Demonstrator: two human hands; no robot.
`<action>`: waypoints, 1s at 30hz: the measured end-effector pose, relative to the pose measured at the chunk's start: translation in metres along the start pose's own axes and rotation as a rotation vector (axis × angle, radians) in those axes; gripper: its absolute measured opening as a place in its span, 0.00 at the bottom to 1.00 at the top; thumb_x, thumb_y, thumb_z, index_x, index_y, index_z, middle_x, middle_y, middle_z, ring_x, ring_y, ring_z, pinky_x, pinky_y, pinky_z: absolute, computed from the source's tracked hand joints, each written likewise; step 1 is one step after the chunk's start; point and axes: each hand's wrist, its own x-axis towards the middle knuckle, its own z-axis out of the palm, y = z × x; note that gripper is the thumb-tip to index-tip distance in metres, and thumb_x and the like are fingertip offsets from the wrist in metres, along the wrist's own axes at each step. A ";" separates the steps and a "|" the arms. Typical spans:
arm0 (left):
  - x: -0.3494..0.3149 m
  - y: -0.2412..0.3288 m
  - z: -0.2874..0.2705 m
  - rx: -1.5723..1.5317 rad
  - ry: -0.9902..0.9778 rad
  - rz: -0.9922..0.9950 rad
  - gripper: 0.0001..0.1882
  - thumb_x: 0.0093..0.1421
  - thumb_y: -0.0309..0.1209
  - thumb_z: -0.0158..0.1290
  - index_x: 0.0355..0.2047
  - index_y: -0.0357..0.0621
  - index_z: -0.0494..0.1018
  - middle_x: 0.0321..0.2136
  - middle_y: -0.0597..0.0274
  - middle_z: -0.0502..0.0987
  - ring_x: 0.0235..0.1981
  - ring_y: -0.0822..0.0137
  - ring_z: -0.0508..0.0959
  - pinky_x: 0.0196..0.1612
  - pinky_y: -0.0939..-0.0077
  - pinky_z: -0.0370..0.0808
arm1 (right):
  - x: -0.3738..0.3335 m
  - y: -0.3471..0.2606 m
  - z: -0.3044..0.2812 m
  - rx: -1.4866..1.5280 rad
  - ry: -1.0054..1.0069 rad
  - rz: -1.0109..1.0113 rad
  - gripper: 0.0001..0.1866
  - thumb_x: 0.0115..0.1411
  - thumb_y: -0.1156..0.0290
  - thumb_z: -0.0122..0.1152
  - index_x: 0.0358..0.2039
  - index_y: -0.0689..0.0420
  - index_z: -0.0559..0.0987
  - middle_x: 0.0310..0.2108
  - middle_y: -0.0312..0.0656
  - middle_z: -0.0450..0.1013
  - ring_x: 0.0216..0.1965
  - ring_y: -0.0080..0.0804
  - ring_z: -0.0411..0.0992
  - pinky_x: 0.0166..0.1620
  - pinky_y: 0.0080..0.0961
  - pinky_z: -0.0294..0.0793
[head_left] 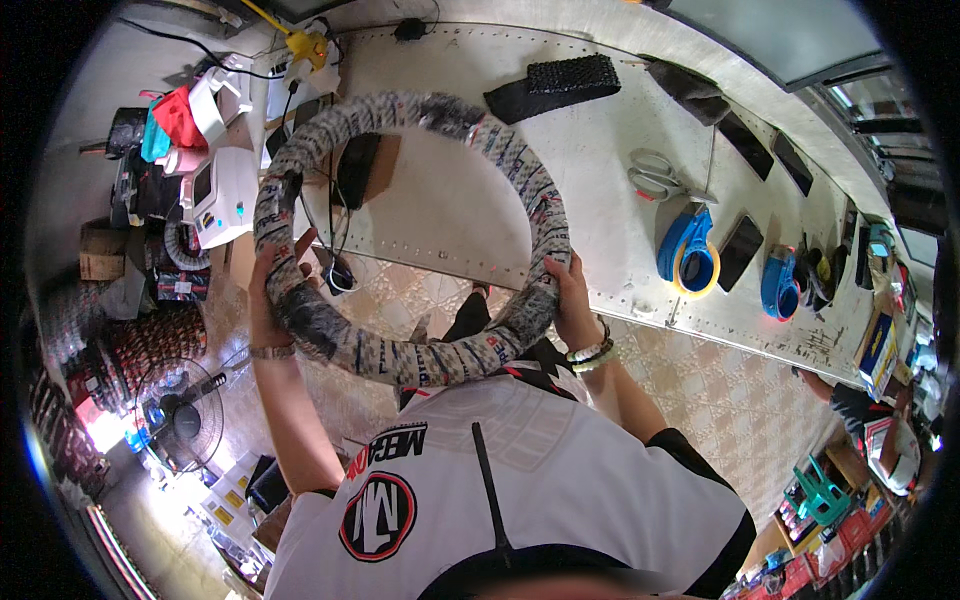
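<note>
In both hands I hold a large thick ring (455, 363) up in front of my chest, tilted, with the table beyond it. It is wound all round in whitish printed plastic wrap, with darker patches where something dark shows through; what lies inside is hidden. My left hand (268, 305) grips its left side, fingers partly behind the ring. On the opposite side my right hand (572, 305) is closed round the rim, thumb on the near face. Through the ring's opening the table edge and some dark cables are seen.
The pale table (440, 210) carries scissors (655, 178), a blue tape dispenser (683, 248), a second blue dispenser (779, 284), phones (740, 252) and a black textured strip (570, 80). A white machine (222, 197) stands left, a fan (185, 420) lower left. Another person (885, 430) is at far right.
</note>
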 end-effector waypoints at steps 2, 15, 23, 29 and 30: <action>0.007 -0.016 -0.014 -0.026 -0.044 -0.003 0.29 0.64 0.43 0.52 0.57 0.36 0.62 0.51 0.46 0.74 0.36 0.64 0.80 0.35 0.73 0.80 | 0.007 0.018 -0.010 -0.219 -0.008 -0.170 0.34 0.60 0.68 0.62 0.63 0.61 0.59 0.50 0.49 0.68 0.48 0.39 0.71 0.48 0.34 0.75; -0.057 -0.116 -0.078 0.470 -0.604 0.455 0.55 0.44 0.26 0.70 0.68 0.44 0.47 0.55 0.49 0.69 0.48 0.62 0.75 0.52 0.65 0.74 | -0.053 -0.095 0.050 0.509 -0.568 -0.035 0.68 0.55 0.26 0.50 0.67 0.69 0.26 0.68 0.65 0.40 0.70 0.57 0.46 0.69 0.58 0.50; -0.129 -0.213 -0.195 1.024 -0.463 0.675 0.43 0.42 0.35 0.73 0.58 0.38 0.66 0.55 0.50 0.73 0.57 0.55 0.72 0.58 0.62 0.70 | -0.164 -0.042 0.069 0.490 -0.488 -0.090 0.46 0.60 0.34 0.51 0.64 0.63 0.61 0.62 0.54 0.63 0.62 0.51 0.63 0.65 0.55 0.61; -0.122 -0.202 -0.237 1.601 -0.572 0.760 0.25 0.60 0.31 0.59 0.58 0.41 0.69 0.54 0.49 0.74 0.57 0.53 0.72 0.60 0.62 0.67 | -0.219 0.096 0.067 0.401 -0.438 -0.308 0.22 0.60 0.55 0.55 0.48 0.58 0.75 0.46 0.45 0.77 0.49 0.42 0.74 0.57 0.41 0.70; -0.124 -0.191 -0.226 1.363 -0.481 0.755 0.24 0.62 0.31 0.57 0.58 0.42 0.69 0.54 0.48 0.74 0.56 0.53 0.72 0.59 0.63 0.68 | -0.223 0.116 0.069 0.362 -0.334 -0.309 0.22 0.60 0.56 0.55 0.48 0.58 0.75 0.45 0.45 0.77 0.48 0.41 0.74 0.57 0.41 0.70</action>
